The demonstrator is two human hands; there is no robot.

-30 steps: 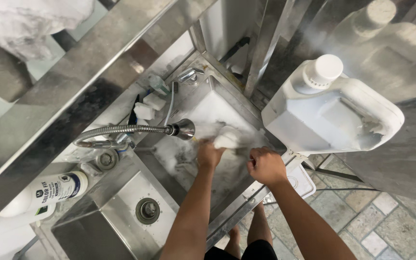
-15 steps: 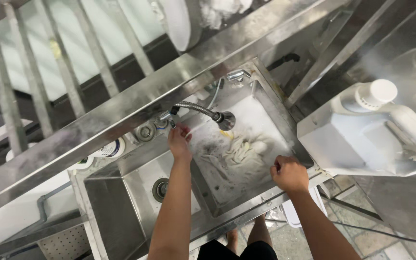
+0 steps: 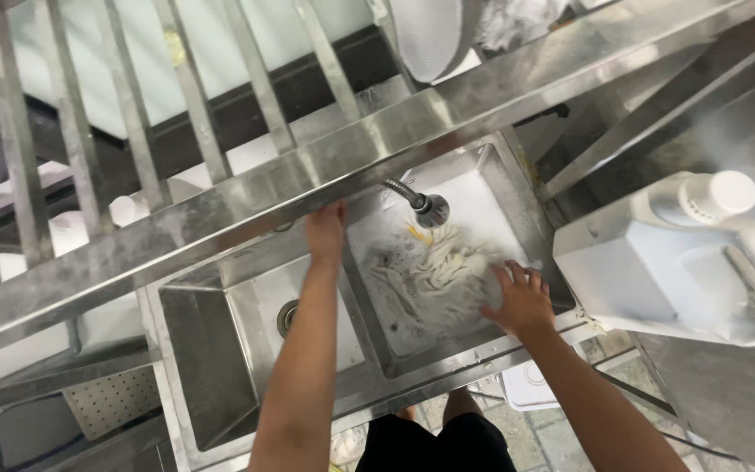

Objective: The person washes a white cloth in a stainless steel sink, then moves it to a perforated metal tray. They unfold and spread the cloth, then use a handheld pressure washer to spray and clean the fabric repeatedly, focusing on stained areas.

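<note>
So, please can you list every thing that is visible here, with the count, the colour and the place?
Sink basin: two, steel, side by side at centre.
Spray faucet: one, silver, over the right basin.
Mop strands: one bundle, whitish, lying in the right basin in foamy water.
Drain: one, metal, in the left basin.
Jug: one, white with white cap, right of the sink.
Shelf rail: one, steel, across the sink's back.
Left hand: reaching up under the shelf rail, open or closed cannot be told.
Right hand: open, at the mop strands' edge.
</note>
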